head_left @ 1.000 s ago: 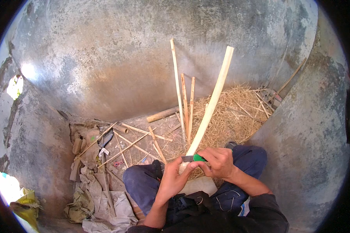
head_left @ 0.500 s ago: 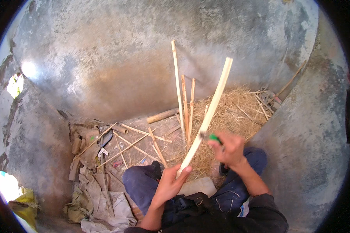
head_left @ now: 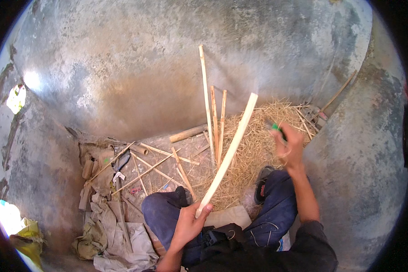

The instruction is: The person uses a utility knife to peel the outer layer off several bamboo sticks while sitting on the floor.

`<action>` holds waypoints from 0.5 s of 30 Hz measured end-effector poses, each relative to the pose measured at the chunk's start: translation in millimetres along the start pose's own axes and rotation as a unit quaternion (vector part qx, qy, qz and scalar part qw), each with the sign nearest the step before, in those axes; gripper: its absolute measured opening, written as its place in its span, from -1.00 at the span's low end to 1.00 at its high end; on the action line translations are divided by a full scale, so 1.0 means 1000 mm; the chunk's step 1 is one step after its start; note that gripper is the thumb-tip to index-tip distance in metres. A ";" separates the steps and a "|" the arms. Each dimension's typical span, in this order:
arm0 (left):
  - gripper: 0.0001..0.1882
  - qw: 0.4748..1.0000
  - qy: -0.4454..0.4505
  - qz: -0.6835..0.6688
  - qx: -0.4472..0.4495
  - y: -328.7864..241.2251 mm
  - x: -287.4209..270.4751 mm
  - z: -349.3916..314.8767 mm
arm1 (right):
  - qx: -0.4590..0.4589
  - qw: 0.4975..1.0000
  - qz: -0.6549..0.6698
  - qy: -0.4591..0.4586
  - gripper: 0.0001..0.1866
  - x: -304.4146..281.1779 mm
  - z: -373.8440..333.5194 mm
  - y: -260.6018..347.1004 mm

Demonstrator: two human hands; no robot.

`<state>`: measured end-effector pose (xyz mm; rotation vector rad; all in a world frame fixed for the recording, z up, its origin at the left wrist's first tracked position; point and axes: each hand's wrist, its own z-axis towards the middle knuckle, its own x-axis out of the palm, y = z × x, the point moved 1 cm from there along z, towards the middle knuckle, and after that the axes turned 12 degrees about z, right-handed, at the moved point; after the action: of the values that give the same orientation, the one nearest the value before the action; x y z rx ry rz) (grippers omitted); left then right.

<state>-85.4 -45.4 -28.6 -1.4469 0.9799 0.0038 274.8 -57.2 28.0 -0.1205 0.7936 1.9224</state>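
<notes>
My left hand (head_left: 188,225) is closed round the lower end of a long pale bamboo strip (head_left: 228,156). The strip slants up and away to the right, above my lap. Off to the strip's right, apart from it, my right hand (head_left: 291,147) is raised over the straw. Its fingers wrap a small green-handled knife (head_left: 277,128), whose short dark blade is smeared by motion and points toward the upper left.
Three bamboo sticks (head_left: 214,122) lean against the concrete wall (head_left: 136,68). Straw (head_left: 258,145) is heaped ahead of my legs. Thin sticks (head_left: 154,167) and a bamboo tube (head_left: 188,134) lie on the floor at left, near crumpled sacking (head_left: 131,247).
My right hand and the knife have moved off the strip, up and to the right. The strip's far end has dropped lower and slightly left, while my left hand keeps its hold.
</notes>
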 end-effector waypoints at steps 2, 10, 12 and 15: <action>-0.60 0.998 -0.051 0.023 0.013 -0.012 0.000 0.008 | -0.044 0.997 0.042 0.039 -0.69 0.021 -0.028 0.016; -0.64 0.988 -0.106 0.092 0.062 -0.039 0.008 0.026 | -0.047 0.977 0.135 0.160 -0.72 0.054 -0.072 0.072; -0.65 0.986 -0.117 0.096 0.070 -0.044 0.010 0.027 | -0.058 0.977 0.141 0.151 -0.71 0.057 -0.073 0.075; -0.67 0.986 -0.129 0.079 0.073 -0.053 0.012 0.028 | -0.062 0.976 0.130 0.161 -0.70 0.058 -0.074 0.077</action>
<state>-33.2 -39.3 2.9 -1.1974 0.8605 0.2259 163.8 -76.0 -17.4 -0.4315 0.9376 2.2347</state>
